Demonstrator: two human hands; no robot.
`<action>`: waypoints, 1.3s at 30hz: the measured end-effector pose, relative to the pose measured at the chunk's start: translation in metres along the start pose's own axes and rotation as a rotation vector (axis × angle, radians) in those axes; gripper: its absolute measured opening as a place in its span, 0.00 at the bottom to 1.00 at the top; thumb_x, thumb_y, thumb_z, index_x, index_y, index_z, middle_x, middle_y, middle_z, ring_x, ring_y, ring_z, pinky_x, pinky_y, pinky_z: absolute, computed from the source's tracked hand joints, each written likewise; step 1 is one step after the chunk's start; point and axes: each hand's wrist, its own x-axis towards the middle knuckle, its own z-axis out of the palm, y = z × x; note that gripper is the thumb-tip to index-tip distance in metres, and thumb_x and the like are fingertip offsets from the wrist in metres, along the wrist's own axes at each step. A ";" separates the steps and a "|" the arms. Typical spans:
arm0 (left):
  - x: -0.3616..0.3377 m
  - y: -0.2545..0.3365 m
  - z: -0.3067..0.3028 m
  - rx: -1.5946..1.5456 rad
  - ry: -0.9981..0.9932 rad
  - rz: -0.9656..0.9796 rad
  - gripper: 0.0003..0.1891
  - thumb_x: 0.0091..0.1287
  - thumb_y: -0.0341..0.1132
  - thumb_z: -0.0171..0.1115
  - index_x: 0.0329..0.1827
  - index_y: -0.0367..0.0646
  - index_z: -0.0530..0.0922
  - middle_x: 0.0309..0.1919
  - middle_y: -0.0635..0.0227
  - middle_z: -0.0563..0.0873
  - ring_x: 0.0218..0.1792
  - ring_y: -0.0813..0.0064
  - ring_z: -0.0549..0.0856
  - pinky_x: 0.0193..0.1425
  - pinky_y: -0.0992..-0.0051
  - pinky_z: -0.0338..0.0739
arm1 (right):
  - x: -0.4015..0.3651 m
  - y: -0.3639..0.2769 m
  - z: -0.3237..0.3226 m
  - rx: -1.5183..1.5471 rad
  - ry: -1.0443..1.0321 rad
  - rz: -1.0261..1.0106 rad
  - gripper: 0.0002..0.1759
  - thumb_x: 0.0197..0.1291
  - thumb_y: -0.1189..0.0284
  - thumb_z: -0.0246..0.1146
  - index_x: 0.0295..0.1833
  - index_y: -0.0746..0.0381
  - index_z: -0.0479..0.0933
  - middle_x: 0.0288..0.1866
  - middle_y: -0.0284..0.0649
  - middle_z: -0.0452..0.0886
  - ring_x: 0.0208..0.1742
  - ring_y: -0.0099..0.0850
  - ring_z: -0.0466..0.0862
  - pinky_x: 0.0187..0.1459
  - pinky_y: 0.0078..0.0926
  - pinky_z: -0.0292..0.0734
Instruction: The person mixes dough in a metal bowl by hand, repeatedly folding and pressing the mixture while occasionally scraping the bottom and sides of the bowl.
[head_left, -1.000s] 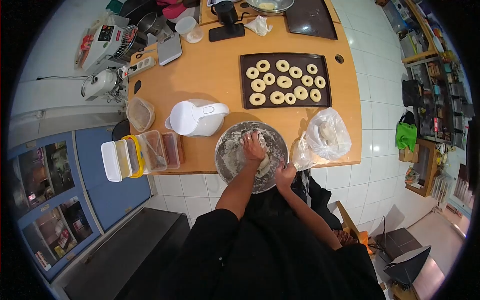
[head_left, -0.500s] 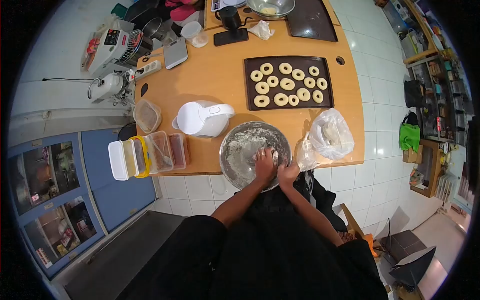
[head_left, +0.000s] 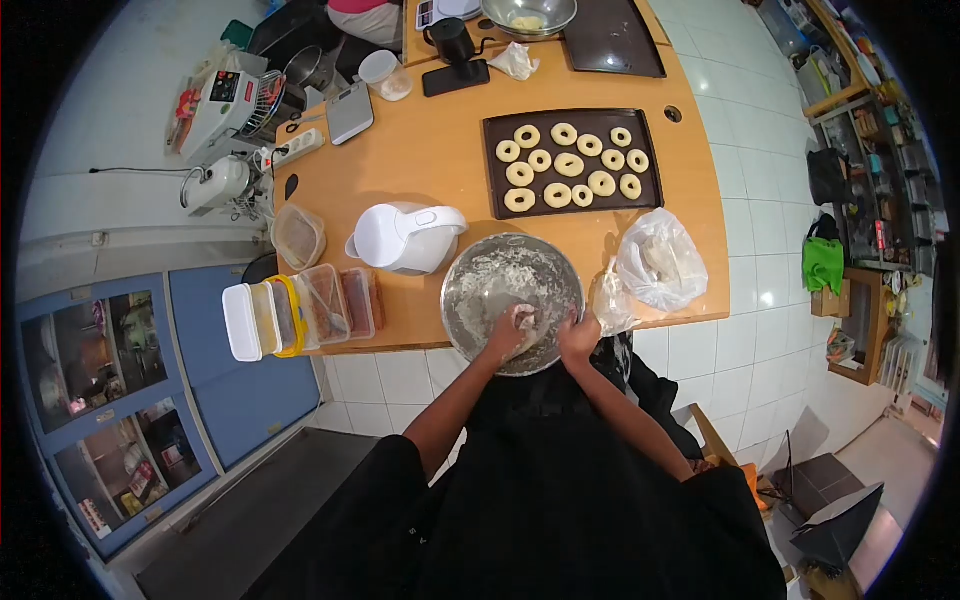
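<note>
A metal bowl (head_left: pixel 465 270) with white flour and clumps inside stands at the table's front edge. My left hand (head_left: pixel 509 332) is down in the bowl, its fingers curled in the floury mix; what they hold, if anything, is too small to tell. On the bowl's right rim my right hand (head_left: pixel 579 338) is closed, gripping it. Just right of the bowl lie a floury plastic bag (head_left: pixel 612 300) and a larger clear bag (head_left: pixel 662 262) with something pale inside. A white pitcher (head_left: pixel 405 238) stands left of the bowl.
Behind the bowl, a dark tray (head_left: pixel 486 160) holds several dough rings. Lidded plastic containers (head_left: pixel 243 322) stand at the left front edge. Farther back are a scale (head_left: pixel 350 114), a black kettle (head_left: pixel 451 42) and another metal bowl (head_left: pixel 560 14). Part of a person (head_left: pixel 372 20) shows at the top.
My left hand has moved left and slightly down within the bowl, away from its right side. My right hand stays at the rim. The view has shifted slightly.
</note>
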 end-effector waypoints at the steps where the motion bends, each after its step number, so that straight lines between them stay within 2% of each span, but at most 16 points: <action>1: -0.006 0.018 -0.007 0.202 0.011 0.096 0.23 0.55 0.26 0.61 0.56 0.38 0.73 0.49 0.50 0.79 0.56 0.49 0.75 0.64 0.57 0.68 | 0.002 0.003 0.001 -0.018 -0.011 -0.004 0.09 0.57 0.73 0.61 0.40 0.68 0.79 0.29 0.60 0.80 0.34 0.60 0.80 0.38 0.51 0.74; 2: -0.009 0.026 -0.010 0.403 0.022 0.191 0.24 0.53 0.25 0.62 0.56 0.38 0.73 0.49 0.50 0.79 0.57 0.49 0.75 0.64 0.57 0.68 | 0.002 0.006 0.001 -0.036 -0.023 -0.008 0.10 0.57 0.73 0.61 0.41 0.68 0.79 0.30 0.60 0.80 0.34 0.60 0.80 0.38 0.51 0.74; 5: 0.013 -0.018 -0.009 0.547 0.196 0.361 0.27 0.51 0.24 0.61 0.58 0.37 0.72 0.52 0.50 0.78 0.59 0.47 0.73 0.65 0.56 0.66 | 0.004 -0.005 -0.009 0.079 -0.040 -0.033 0.12 0.58 0.72 0.60 0.43 0.68 0.79 0.34 0.59 0.80 0.38 0.58 0.81 0.42 0.49 0.74; 8: 0.007 0.000 0.002 0.522 0.351 0.362 0.29 0.50 0.23 0.60 0.61 0.38 0.70 0.54 0.48 0.76 0.60 0.43 0.70 0.66 0.54 0.64 | 0.006 0.000 -0.007 -0.013 -0.062 -0.032 0.13 0.58 0.71 0.60 0.45 0.68 0.79 0.39 0.58 0.79 0.42 0.57 0.80 0.45 0.47 0.74; 9: 0.000 0.036 0.005 0.504 0.290 0.390 0.31 0.50 0.20 0.58 0.62 0.38 0.70 0.56 0.44 0.74 0.60 0.41 0.69 0.66 0.53 0.65 | 0.006 0.003 -0.007 -0.023 -0.070 -0.034 0.13 0.58 0.71 0.60 0.45 0.68 0.79 0.40 0.58 0.79 0.43 0.57 0.80 0.45 0.47 0.74; 13: -0.005 0.046 0.025 0.589 0.239 0.471 0.34 0.48 0.13 0.50 0.65 0.38 0.68 0.60 0.40 0.68 0.62 0.40 0.68 0.66 0.51 0.66 | 0.008 0.003 -0.004 -0.033 -0.065 -0.058 0.12 0.59 0.71 0.60 0.43 0.68 0.78 0.38 0.57 0.78 0.42 0.56 0.80 0.44 0.47 0.74; 16: -0.012 0.057 0.025 0.684 0.161 0.446 0.32 0.50 0.15 0.54 0.64 0.35 0.66 0.58 0.43 0.70 0.59 0.41 0.69 0.66 0.52 0.65 | 0.009 0.001 -0.005 -0.033 -0.068 -0.053 0.11 0.60 0.70 0.60 0.42 0.68 0.78 0.37 0.56 0.78 0.41 0.57 0.79 0.44 0.48 0.73; 19: -0.014 0.060 0.025 0.616 0.058 0.604 0.29 0.53 0.18 0.53 0.63 0.34 0.67 0.57 0.46 0.71 0.59 0.46 0.70 0.65 0.56 0.66 | 0.008 -0.001 -0.007 -0.003 -0.077 -0.042 0.11 0.60 0.70 0.59 0.42 0.68 0.78 0.36 0.57 0.78 0.40 0.57 0.79 0.43 0.49 0.73; 22: -0.007 0.044 0.040 0.322 0.161 0.591 0.20 0.62 0.23 0.53 0.58 0.35 0.70 0.52 0.43 0.73 0.56 0.46 0.72 0.63 0.55 0.67 | 0.007 -0.004 -0.005 0.021 -0.082 -0.087 0.11 0.60 0.71 0.59 0.43 0.69 0.78 0.36 0.58 0.78 0.41 0.58 0.79 0.43 0.49 0.73; 25: 0.014 0.039 0.054 0.079 0.323 0.431 0.15 0.67 0.29 0.51 0.55 0.35 0.71 0.49 0.46 0.75 0.52 0.48 0.74 0.59 0.57 0.68 | 0.007 0.003 0.001 0.014 -0.107 -0.101 0.10 0.59 0.74 0.58 0.43 0.70 0.77 0.37 0.58 0.77 0.42 0.58 0.78 0.45 0.50 0.72; 29: 0.056 0.032 0.065 0.169 0.570 0.493 0.14 0.69 0.35 0.51 0.53 0.35 0.72 0.45 0.47 0.78 0.49 0.48 0.76 0.56 0.56 0.68 | 0.004 0.007 0.000 0.002 -0.072 -0.142 0.12 0.60 0.73 0.58 0.45 0.70 0.77 0.38 0.61 0.80 0.39 0.60 0.80 0.43 0.50 0.74; 32: 0.082 0.028 0.063 0.028 0.739 0.430 0.14 0.69 0.36 0.51 0.50 0.34 0.72 0.44 0.47 0.78 0.48 0.47 0.76 0.57 0.56 0.67 | 0.004 0.004 -0.003 0.050 -0.123 -0.060 0.12 0.60 0.74 0.57 0.45 0.70 0.77 0.38 0.61 0.80 0.40 0.59 0.81 0.43 0.48 0.75; 33: 0.088 0.035 0.061 0.056 0.833 0.462 0.11 0.71 0.37 0.51 0.48 0.39 0.73 0.38 0.61 0.77 0.41 0.66 0.77 0.49 0.66 0.72 | 0.002 0.007 -0.001 0.078 -0.135 -0.024 0.11 0.60 0.75 0.57 0.45 0.70 0.77 0.37 0.60 0.80 0.41 0.59 0.80 0.44 0.48 0.74; 36: 0.080 0.055 0.048 -0.864 0.667 -0.111 0.08 0.70 0.37 0.53 0.46 0.44 0.73 0.38 0.65 0.78 0.39 0.71 0.77 0.44 0.68 0.73 | 0.003 0.012 0.007 0.015 -0.051 -0.122 0.10 0.59 0.76 0.58 0.45 0.70 0.77 0.36 0.59 0.80 0.40 0.59 0.80 0.44 0.48 0.73; 37: 0.088 0.037 0.036 -0.921 0.646 -0.025 0.06 0.69 0.38 0.53 0.43 0.48 0.74 0.39 0.69 0.78 0.38 0.75 0.77 0.41 0.70 0.74 | 0.005 0.008 0.005 0.014 -0.054 -0.108 0.10 0.59 0.76 0.58 0.45 0.70 0.77 0.36 0.59 0.80 0.40 0.59 0.79 0.44 0.48 0.73; 39: 0.081 0.027 0.021 -1.121 0.626 -0.116 0.08 0.70 0.39 0.52 0.47 0.49 0.75 0.39 0.70 0.79 0.41 0.75 0.77 0.43 0.67 0.75 | 0.007 0.004 -0.001 0.011 -0.063 -0.079 0.10 0.59 0.75 0.58 0.44 0.70 0.77 0.35 0.59 0.80 0.39 0.59 0.79 0.43 0.49 0.73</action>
